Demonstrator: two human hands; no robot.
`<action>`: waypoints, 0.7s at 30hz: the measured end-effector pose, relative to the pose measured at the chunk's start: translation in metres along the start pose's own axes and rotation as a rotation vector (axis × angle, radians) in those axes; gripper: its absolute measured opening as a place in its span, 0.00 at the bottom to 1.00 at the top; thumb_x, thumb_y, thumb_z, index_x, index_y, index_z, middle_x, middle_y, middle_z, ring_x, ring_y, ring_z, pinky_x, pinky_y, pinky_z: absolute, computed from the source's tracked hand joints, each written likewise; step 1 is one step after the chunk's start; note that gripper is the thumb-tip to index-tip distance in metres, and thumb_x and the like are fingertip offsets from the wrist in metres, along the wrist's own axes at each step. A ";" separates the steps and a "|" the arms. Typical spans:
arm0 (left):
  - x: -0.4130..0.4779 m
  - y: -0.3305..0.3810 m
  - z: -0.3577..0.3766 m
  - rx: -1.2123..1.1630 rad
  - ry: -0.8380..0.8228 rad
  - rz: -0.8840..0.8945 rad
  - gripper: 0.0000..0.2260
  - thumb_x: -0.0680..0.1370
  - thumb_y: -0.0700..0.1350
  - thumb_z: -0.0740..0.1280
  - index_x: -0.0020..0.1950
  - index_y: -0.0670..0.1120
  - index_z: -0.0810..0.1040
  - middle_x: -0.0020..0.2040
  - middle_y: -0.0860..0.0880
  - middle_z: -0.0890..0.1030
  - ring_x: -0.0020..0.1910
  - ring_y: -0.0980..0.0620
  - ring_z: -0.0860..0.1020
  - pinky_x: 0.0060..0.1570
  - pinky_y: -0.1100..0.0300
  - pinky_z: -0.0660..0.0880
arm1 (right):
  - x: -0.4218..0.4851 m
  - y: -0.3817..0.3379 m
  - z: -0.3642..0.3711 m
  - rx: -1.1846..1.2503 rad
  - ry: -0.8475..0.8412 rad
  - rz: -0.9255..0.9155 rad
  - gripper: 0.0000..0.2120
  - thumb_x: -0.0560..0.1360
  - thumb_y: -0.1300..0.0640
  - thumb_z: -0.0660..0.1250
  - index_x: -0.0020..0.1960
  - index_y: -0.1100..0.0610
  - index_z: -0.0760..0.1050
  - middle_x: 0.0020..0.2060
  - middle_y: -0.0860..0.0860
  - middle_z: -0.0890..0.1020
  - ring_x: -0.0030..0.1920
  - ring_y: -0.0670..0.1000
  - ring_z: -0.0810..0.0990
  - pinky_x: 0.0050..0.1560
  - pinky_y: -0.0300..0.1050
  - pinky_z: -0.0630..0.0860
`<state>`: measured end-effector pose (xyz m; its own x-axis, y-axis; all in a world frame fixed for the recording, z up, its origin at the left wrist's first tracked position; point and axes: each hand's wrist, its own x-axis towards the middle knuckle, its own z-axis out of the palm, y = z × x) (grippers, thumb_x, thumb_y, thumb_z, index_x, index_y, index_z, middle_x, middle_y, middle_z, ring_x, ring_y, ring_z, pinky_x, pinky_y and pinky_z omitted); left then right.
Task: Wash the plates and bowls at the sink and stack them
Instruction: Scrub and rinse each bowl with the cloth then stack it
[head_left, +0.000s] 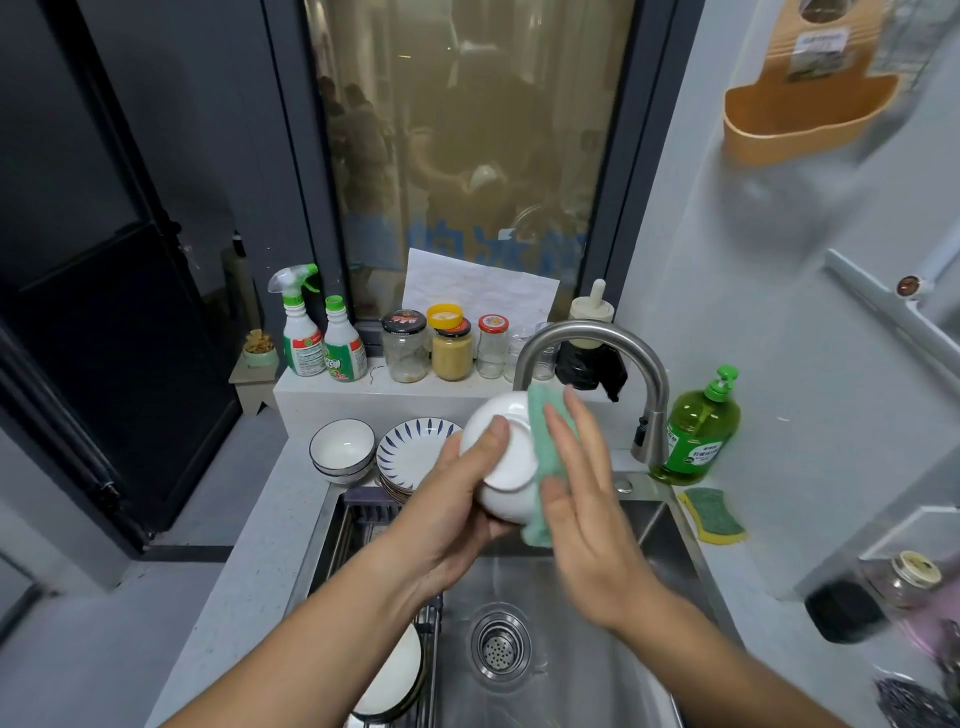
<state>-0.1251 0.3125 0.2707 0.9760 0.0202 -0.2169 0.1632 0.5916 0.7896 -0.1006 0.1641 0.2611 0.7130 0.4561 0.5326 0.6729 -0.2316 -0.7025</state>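
Glossy white ceramic bowl (501, 457), soft green cloth (545, 457), brushed steel sink (571, 623), glass jars (405, 348).

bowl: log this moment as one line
step: wiping bowl | left hand: grips bowl over sink | right hand: flat, presses cloth on bowl

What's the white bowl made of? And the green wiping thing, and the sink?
The bowl looks like glazed ceramic: smooth, glossy white, with a foot ring; possibly melamine. The green cloth seems soft fabric, bending limply. The sink looks like brushed stainless steel: grey, dull streaky reflections.
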 end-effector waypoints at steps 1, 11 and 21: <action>-0.001 -0.003 0.000 0.044 0.004 0.000 0.32 0.71 0.56 0.75 0.72 0.46 0.72 0.63 0.42 0.83 0.56 0.45 0.84 0.49 0.46 0.83 | 0.013 0.006 -0.004 0.042 0.023 0.044 0.22 0.83 0.44 0.50 0.76 0.43 0.62 0.78 0.46 0.62 0.78 0.48 0.59 0.78 0.45 0.55; 0.013 -0.010 0.011 -0.217 0.047 0.059 0.36 0.74 0.59 0.73 0.77 0.44 0.70 0.68 0.39 0.80 0.67 0.42 0.80 0.55 0.49 0.83 | 0.004 -0.001 0.028 0.124 0.224 0.110 0.21 0.83 0.55 0.52 0.75 0.44 0.57 0.78 0.49 0.56 0.78 0.40 0.54 0.73 0.29 0.53; 0.009 0.003 -0.003 0.192 0.045 -0.054 0.22 0.69 0.51 0.76 0.60 0.44 0.80 0.50 0.44 0.85 0.47 0.47 0.83 0.53 0.49 0.80 | 0.040 0.013 -0.021 0.317 0.131 0.208 0.17 0.78 0.56 0.61 0.67 0.52 0.76 0.66 0.51 0.75 0.69 0.47 0.72 0.73 0.46 0.66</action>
<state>-0.1160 0.3167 0.2691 0.9583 0.0311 -0.2841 0.2440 0.4287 0.8699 -0.0592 0.1606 0.2828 0.8603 0.3098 0.4048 0.4319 -0.0212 -0.9017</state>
